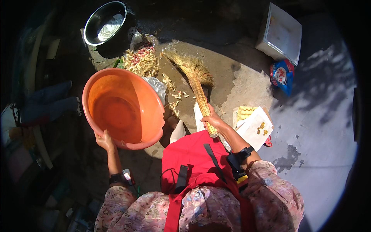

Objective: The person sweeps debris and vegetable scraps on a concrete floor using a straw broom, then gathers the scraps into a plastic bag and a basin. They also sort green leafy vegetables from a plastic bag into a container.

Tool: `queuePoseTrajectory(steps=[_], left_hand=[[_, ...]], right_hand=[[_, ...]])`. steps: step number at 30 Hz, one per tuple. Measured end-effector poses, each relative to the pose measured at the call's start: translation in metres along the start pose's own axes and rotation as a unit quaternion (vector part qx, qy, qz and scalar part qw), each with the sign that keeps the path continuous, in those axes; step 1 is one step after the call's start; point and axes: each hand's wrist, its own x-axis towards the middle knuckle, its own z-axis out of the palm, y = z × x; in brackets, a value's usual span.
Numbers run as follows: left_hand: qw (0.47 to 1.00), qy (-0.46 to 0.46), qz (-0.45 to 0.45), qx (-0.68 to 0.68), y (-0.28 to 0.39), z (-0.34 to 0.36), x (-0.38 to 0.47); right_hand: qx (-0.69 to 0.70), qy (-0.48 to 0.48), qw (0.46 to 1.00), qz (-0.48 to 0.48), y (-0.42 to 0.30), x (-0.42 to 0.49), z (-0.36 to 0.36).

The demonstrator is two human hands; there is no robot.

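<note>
My left hand (105, 140) grips the near rim of an orange plastic basin (116, 116), tilted so that its inside faces me. The basin holds nothing I can see, and its right rim is chipped. In my right hand (214, 118) is the bound handle of a straw whisk broom (198, 84), its bristles pointing away from me over the wet concrete. Beyond the basin lies a heap of pale and reddish peelings or scraps (142, 61). Smaller scraps (175, 107) are scattered between the basin and the broom.
A shiny metal basin (105, 24) stands at the far left. To the far right are a white foam box (279, 36) and a blue printed bag (282, 76). White sheet material (253, 127) with yellowish bits lies by my right forearm. A clear plastic bag (156, 87) touches the orange basin's side.
</note>
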Motion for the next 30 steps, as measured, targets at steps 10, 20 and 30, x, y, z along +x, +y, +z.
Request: queuePoseTrajectory(steps=[10,20,30], left_hand=[[0.995,-0.041,-0.055,-0.078,-0.083,-0.075,-0.004],[0.994,0.014,-0.061,0.085,-0.152,-0.135,-0.051],[0.991,0.015,-0.100,0.086,-0.181,-0.195,-0.119]], right_hand=[[0.088,0.129,0.987,-0.026,0.106,-0.070,-0.008],[0.293,-0.098,0.951,-0.019,0.152,0.001,0.161],[0.427,-0.190,0.884,0.026,0.205,-0.099,0.037]])
